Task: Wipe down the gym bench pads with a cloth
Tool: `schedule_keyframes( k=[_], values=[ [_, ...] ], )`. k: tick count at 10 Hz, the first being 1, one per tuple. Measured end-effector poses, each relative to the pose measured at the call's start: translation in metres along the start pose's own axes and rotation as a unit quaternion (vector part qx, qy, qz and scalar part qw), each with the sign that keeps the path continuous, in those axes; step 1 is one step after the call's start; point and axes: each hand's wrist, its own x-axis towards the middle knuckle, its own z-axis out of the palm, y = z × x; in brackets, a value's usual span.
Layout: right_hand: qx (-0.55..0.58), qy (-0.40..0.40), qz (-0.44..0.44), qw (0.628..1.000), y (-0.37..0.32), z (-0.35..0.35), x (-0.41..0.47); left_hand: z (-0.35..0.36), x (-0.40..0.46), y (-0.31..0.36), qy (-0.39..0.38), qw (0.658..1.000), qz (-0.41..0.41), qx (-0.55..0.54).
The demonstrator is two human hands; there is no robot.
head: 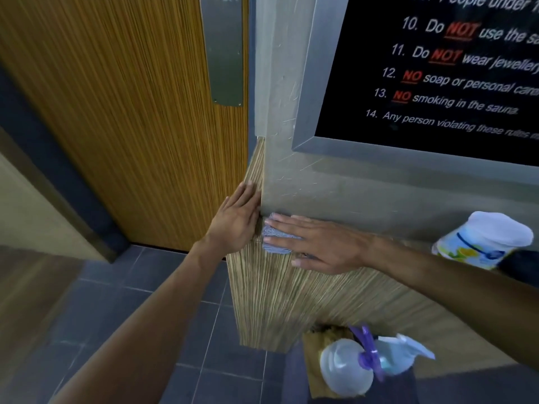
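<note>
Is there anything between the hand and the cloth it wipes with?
No. The right hand lies flat right on the cloth, pressing it against the wood-grain panel. The left hand rests flat on the panel's other face round the corner. No bench pad shows.

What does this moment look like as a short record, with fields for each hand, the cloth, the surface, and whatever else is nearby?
left hand: the left hand lies flat, fingers straight, on the side face of the wood-grain panel
right hand: the right hand presses the cloth flat on the panel's front face
cloth: grey-blue cloth, mostly under the fingers, at the panel's corner
bench pads: none in view
nearby: spray bottle below; white-capped container at right; framed rules sign above; wooden door at left
</note>
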Motion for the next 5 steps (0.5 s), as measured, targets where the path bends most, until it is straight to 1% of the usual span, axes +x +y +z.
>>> schedule_keyframes(
  k=[2, 3, 4, 5],
  values=[
    [0.015, 0.011, 0.004, 1.0, -0.001, -0.009, -0.001, 0.001, -0.001, 0.0, 0.014, 1.0, 0.002, 0.006],
    [0.019, -0.001, 0.012, 1.0, -0.005, -0.006, 0.0, 0.0, -0.002, 0.003, 0.016, 1.0, -0.01, -0.004],
    [0.019, 0.007, 0.005, 1.0, -0.005, -0.009, -0.002, -0.006, -0.002, 0.005, 0.026, 0.999, -0.001, -0.036],
    [0.052, 0.088, 0.046, 0.994, -0.018, -0.018, -0.011, -0.017, -0.022, 0.019, 0.098, 0.988, -0.033, -0.117]
  ],
)
